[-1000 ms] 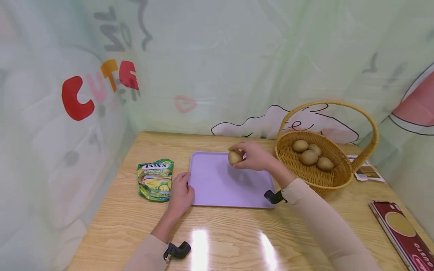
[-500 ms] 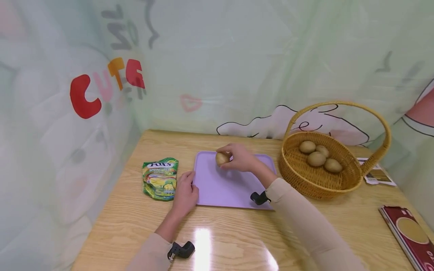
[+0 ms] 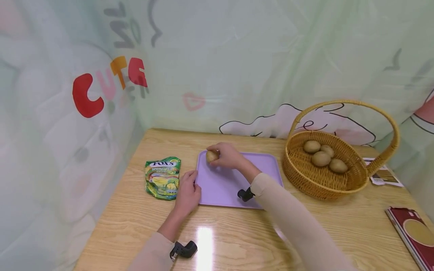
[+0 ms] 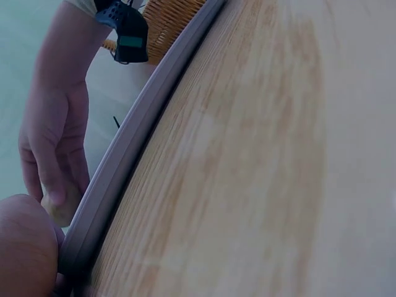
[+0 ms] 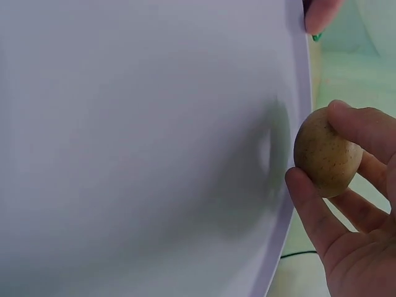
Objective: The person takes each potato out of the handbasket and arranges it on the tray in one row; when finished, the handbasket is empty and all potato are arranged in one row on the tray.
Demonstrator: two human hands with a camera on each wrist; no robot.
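A person's right hand [image 3: 228, 155] pinches a round brown potato [image 3: 211, 156] between thumb and fingers, just above the far left part of a lilac tray [image 3: 220, 190] on a wooden table [image 3: 132, 226]. The left hand [image 3: 188, 192] touches the tray's left edge; whether it pinches the rim, I cannot tell. A green packet [image 3: 163, 178] lies beside it. Right of the tray, a wicker basket [image 3: 303, 181] holds four potatoes [image 3: 320, 159].

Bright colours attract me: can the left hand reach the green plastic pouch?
Probably yes: the left hand is beside the green plastic pouch, nothing visibly between, though it touches the lilac rectangular tray.
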